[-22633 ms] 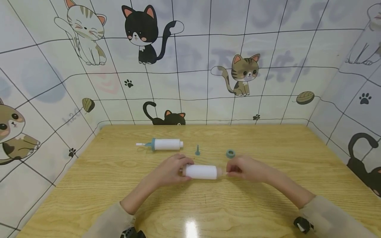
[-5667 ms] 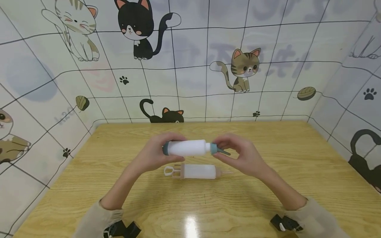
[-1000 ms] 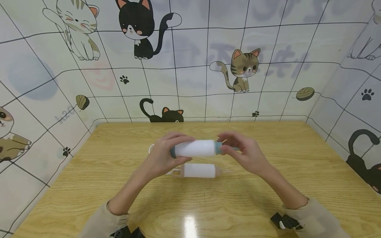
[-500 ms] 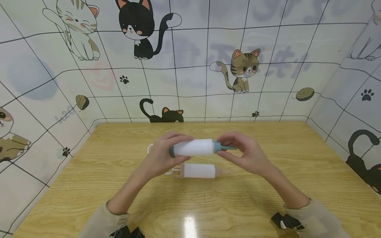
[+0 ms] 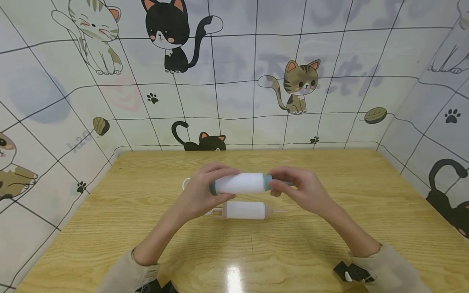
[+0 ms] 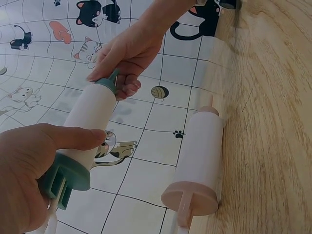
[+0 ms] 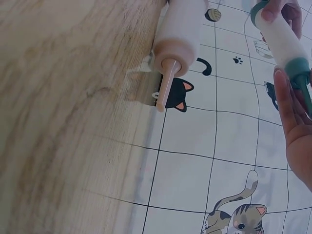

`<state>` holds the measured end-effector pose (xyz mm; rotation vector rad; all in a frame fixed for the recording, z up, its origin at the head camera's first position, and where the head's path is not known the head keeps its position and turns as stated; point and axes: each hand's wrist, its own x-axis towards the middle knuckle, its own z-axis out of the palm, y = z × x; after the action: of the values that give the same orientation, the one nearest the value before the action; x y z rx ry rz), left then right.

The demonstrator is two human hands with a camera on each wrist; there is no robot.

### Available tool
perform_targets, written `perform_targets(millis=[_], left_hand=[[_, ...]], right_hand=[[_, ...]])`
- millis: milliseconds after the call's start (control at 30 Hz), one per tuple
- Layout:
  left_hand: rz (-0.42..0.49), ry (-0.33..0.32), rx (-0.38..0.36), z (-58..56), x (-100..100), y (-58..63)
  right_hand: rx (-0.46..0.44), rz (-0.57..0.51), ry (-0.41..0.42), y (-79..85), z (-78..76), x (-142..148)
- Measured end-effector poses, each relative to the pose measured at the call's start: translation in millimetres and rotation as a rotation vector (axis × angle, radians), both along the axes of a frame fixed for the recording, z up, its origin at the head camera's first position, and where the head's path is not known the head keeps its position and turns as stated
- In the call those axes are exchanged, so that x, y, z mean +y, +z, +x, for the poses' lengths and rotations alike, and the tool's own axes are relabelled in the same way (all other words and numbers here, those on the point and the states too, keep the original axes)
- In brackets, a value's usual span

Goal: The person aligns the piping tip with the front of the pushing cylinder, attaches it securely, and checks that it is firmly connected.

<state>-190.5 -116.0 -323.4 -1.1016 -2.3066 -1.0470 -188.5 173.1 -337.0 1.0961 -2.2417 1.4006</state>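
My left hand (image 5: 203, 185) grips the barrel of a white piping syringe (image 5: 242, 183) with teal ends, held nearly level above the table. Its teal handle end (image 6: 70, 173) shows below the palm in the left wrist view. At the other end, my right hand (image 5: 302, 187) pinches the teal nozzle cap (image 5: 267, 182) between thumb and fingers. The cap sits against the barrel; the fingers partly cover its pointed nozzle (image 7: 303, 93). A second piping syringe (image 5: 245, 210), white with pinkish ends, lies on the table just nearer than the held one.
The wooden table (image 5: 253, 252) reaches back to a white gridded wall covering (image 5: 238, 101) with cartoon cats. Similar covering stands at both sides. Each wrist carries a small black device on its sleeve.
Earlier I handled the pinkish syringe while the teal cap ring and nozzle lay loose; now they are on the held syringe. In the last second my right fingers open slightly and pinch the cap again.
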Motion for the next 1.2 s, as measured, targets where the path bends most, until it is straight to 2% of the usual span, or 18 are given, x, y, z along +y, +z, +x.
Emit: perform_targets(millis=[100, 300, 600, 733, 1033, 1200], left_hand=[[-0.006, 0.004, -0.009, 0.4, -0.1, 0.3], [0.002, -0.001, 0.02, 0.0, -0.2, 0.6], [0.008, 0.0, 0.011, -2.2, -0.8, -0.3], [0.011, -0.004, 0.016, -2.4, -1.4, -1.0], [0.004, -0.008, 0.017, -1.2, -0.3, -0.4], [0.002, -0.008, 0.018, -1.8, -0.5, -1.5]], right_hand=[[0.003, 0.008, -0.023, -0.8, -0.1, 0.1], [0.064, 0.007, -0.055, -1.6, -0.4, 1.5], [0.121, -0.01, 0.054, -0.3, -2.9, 3.8], [0.135, -0.011, 0.054, -0.4, -3.1, 2.7], [0.038, -0.02, 0.043, -0.7, -1.6, 1.7], [0.029, 0.01, 0.008, -0.2, -1.1, 2.1]])
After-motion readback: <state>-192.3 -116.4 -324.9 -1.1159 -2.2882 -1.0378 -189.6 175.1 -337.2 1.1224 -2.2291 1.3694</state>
